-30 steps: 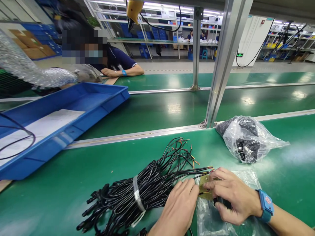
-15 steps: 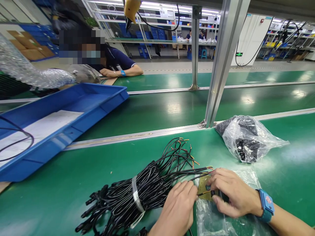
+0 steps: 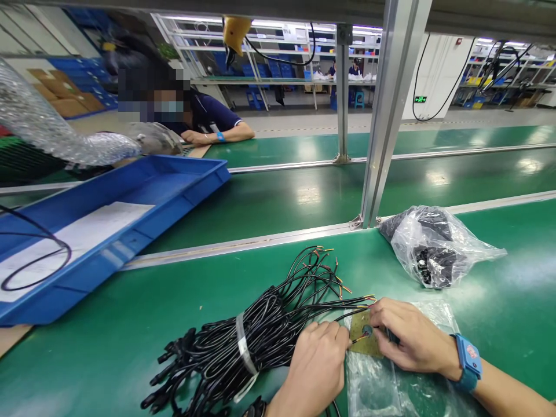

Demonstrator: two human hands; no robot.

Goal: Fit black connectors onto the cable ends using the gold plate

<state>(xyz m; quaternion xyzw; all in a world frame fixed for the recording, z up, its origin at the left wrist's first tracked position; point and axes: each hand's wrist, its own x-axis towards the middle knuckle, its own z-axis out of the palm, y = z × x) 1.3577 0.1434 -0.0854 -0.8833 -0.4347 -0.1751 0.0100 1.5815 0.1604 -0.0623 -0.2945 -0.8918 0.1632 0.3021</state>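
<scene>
Just right of a bundle of glossy black cables with bare coloured ends [image 3: 273, 324], a small round, dark teal piece [image 3: 367, 330] sits at the tip of a thin black cable with orange-yellow leads [image 3: 358, 339], over a flat mustard-coloured square [image 3: 358, 322]. The left hand [image 3: 319, 353], at the bundle's right edge, looks closed on that cable; the right hand [image 3: 403, 336], farther right of the bundle, curls its fingers beside the dark piece, though from here I cannot tell whether they grip anything. I'd judge the step in hand to be fitting that piece and the leads together, and the next move calls for a steady left hold and a fine right pinch. Half a second ago a short black bit showed between right thumb and finger, partly hiding the round piece; now that bit is out of sight and the piece shows plainly.
</scene>
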